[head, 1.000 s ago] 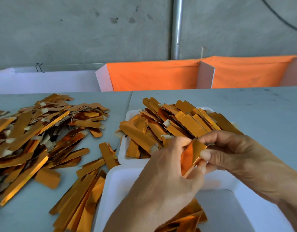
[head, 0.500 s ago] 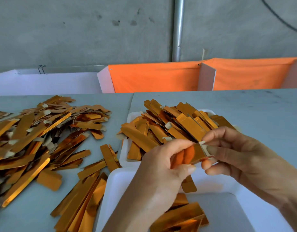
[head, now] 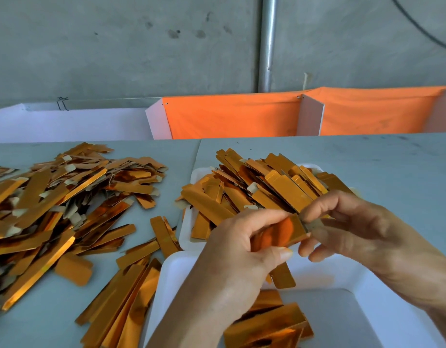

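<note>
Foil strip [head: 291, 231], shiny gold, sits level between my hands just above the near white tray [head: 176, 268]: my left hand [head: 237, 254] pinches its left end with thumb and curled fingers, and my right hand [head: 355, 227] pinches the pale tab at its right end. Behind them the far white tray [head: 195, 175] is piled high with more gold strips, a few folded pieces [head: 267, 325] lie in the near tray, and a loose heap [head: 53, 197] spreads over the surface [head: 367, 159] to the left.
</note>
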Action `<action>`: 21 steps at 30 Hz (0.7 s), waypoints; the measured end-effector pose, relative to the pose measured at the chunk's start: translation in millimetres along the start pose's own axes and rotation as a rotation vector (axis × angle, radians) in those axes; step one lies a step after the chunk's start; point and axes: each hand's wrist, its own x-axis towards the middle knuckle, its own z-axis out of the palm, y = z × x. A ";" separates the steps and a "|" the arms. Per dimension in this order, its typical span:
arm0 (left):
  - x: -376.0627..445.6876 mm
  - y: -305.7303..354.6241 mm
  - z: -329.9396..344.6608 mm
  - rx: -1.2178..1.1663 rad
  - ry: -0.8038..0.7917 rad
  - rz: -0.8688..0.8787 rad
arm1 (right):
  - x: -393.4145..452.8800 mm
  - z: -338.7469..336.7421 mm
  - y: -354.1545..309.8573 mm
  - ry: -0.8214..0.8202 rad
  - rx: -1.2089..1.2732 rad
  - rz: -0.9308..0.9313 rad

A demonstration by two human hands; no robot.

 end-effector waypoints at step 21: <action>-3.0 6.2 -1.9 0.244 0.028 0.060 | 5.2 3.2 10.4 -0.070 0.470 0.185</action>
